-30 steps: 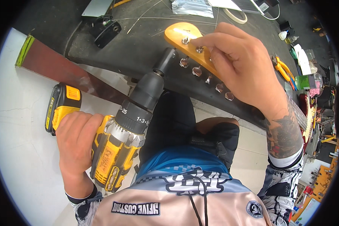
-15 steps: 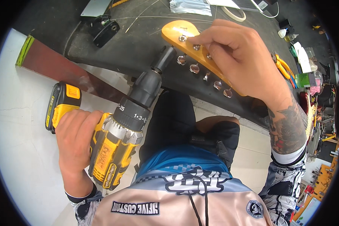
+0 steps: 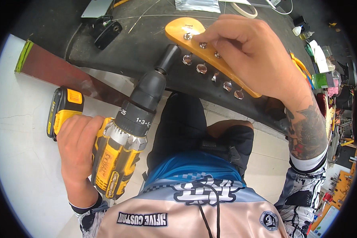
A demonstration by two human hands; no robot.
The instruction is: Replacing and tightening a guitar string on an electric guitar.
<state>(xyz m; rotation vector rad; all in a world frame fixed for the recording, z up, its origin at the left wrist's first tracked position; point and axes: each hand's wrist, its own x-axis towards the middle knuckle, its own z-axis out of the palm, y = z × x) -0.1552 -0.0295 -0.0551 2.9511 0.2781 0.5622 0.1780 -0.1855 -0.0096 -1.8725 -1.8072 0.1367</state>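
Observation:
My left hand is wrapped round the grip of a yellow-and-black cordless drill. A black winder-like socket sits in its chuck, with its tip beside the near edge of a guitar headstock, close to the end tuning peg. The headstock is amber and glossy, with several chrome tuning pegs along the near edge and string posts on its face. Over the headstock, my right hand pinches thumb and forefinger together near the second post. What lies between those fingertips is hidden or too thin to make out.
A dark bench carries loose wires, a small black device, a tape roll and a silvery bag. Yellow-handled pliers lie right. A reddish-brown board with a green end stands left, against a pale surface.
Headstock, right hand and drill all appear slightly further left and up in the picture. The socket shows a different side, as if turned. Both hands keep their closed grips.

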